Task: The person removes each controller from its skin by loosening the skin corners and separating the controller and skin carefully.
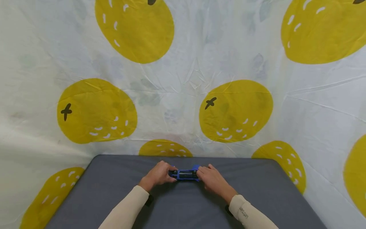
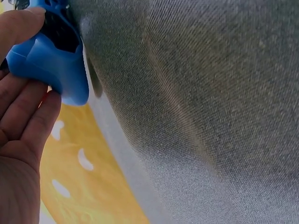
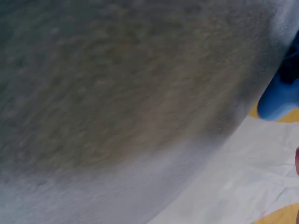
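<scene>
A black game controller in a blue rubbery sleeve [image 1: 187, 174] is held between both hands over the far part of the grey surface. My left hand [image 1: 160, 173] grips its left end. In the left wrist view the thumb [image 2: 21, 25] lies on top, and curled fingers [image 2: 28, 109] support the rounded blue end [image 2: 51, 70] from below. At the other end, my right hand [image 1: 213, 181] grips the controller, its fingers over that side. The right wrist view catches only a bit of the blue sleeve [image 3: 275, 100] and a sliver of hand at the right edge.
The dark grey cloth-covered table [image 1: 183, 206] has rounded far corners. Behind it and along both sides hangs a white sheet [image 1: 177, 73] printed with large yellow fruits. Light sleeves and dark wrist straps cover the forearms.
</scene>
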Available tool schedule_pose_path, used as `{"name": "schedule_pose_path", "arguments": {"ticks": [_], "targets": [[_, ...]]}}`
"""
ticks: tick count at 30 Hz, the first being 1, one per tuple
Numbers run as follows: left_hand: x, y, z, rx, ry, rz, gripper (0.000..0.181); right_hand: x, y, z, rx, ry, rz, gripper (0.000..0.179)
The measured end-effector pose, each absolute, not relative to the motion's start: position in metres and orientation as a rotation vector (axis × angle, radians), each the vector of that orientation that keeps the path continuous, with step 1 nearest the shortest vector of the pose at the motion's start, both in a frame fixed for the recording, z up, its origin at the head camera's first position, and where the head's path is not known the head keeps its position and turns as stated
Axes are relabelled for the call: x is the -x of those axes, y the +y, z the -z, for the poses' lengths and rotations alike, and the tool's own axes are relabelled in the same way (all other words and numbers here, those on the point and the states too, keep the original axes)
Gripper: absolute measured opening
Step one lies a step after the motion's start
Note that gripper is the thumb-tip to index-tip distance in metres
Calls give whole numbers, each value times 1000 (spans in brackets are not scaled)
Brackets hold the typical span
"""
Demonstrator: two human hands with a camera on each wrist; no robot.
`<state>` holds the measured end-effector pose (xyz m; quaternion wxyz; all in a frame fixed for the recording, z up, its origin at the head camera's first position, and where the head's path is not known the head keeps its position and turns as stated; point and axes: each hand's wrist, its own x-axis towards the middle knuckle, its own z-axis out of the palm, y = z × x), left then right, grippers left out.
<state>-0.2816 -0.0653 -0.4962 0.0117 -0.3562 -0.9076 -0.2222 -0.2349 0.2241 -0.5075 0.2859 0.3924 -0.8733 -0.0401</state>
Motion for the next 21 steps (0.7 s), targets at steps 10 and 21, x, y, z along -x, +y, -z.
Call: {"name": "schedule_pose_path", "arguments": {"ticks": [10,21], "targets": [[285,-69,494,1123,-2807,711,39,238,229,509,-973,-2572,-713,20],[285,-69,495,1109,-2860,671,37,234,198,511,-575,-2509,-1136,30]]}}
